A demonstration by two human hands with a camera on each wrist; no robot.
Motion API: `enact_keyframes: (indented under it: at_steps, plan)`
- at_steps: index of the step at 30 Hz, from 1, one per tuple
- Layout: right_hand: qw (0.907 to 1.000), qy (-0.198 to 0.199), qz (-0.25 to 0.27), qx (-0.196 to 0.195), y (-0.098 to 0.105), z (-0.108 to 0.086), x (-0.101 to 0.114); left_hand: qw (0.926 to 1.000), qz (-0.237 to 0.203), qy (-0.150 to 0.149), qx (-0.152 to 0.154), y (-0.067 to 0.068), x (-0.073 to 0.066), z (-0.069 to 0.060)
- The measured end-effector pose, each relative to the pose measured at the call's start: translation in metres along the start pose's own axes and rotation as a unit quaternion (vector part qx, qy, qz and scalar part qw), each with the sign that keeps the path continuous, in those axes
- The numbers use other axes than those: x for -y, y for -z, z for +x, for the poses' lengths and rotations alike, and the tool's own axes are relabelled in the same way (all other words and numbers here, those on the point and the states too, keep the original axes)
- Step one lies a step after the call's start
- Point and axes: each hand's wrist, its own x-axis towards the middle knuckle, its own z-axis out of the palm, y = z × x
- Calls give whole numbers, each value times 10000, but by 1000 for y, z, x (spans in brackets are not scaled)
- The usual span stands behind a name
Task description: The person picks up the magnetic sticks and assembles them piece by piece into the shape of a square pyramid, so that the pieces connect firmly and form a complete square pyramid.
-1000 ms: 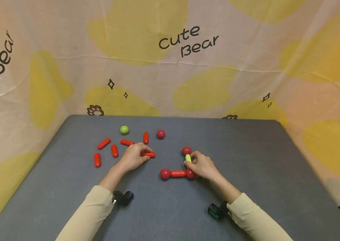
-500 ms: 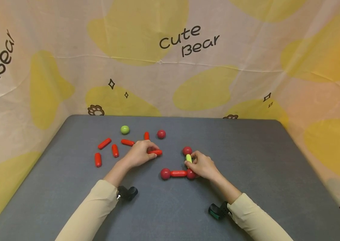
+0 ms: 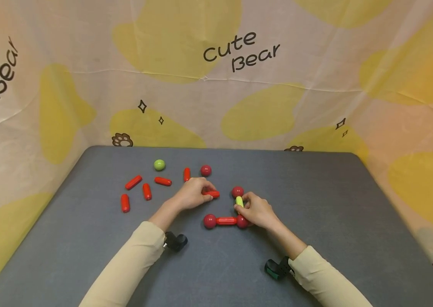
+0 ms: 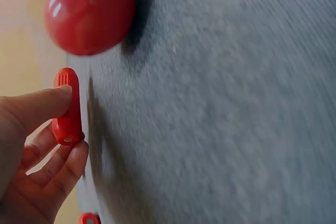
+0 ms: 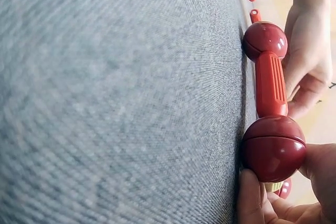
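My left hand [image 3: 192, 192] pinches a red rod [image 3: 212, 194] between thumb and fingers; the left wrist view shows the rod [image 4: 68, 114] held just off the table. To its right, my right hand [image 3: 258, 210] grips a yellow-green rod [image 3: 239, 201], which runs between a far dark red ball [image 3: 237, 192] and a near one [image 3: 242, 221]. A red rod [image 3: 226, 221] links that near ball to another dark red ball [image 3: 210, 221] on its left. In the right wrist view, fingers touch the near ball [image 5: 273, 149].
Several loose red rods [image 3: 146, 192] lie on the grey table [image 3: 301, 183] at the left. Behind them sits a green ball [image 3: 159, 165], and a dark red ball [image 3: 206, 170] stands at the back middle. Patterned cloth [image 3: 186, 42] hangs around the table.
My left hand has moved to the right with the red rod, closer to the far ball of the joined pieces. The right hand has stayed nearly still on the yellow-green rod.
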Motion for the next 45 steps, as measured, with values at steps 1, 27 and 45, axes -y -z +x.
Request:
enact_keyframes:
  at_steps: [1, 27, 45]
  plan:
    - [10000, -7, 5, -1, 0, 0, 0, 10000, 15, -30, 11, -1, -1, 1]
    - [10000, -24, 53, -6, -1, -1, 2, 9992, 206, -355, -34, -14, -15, 23]
    - [9989, -279, 360, 83, 5, 8, -2, 9992, 174, -356, 22, -15, -17, 24]
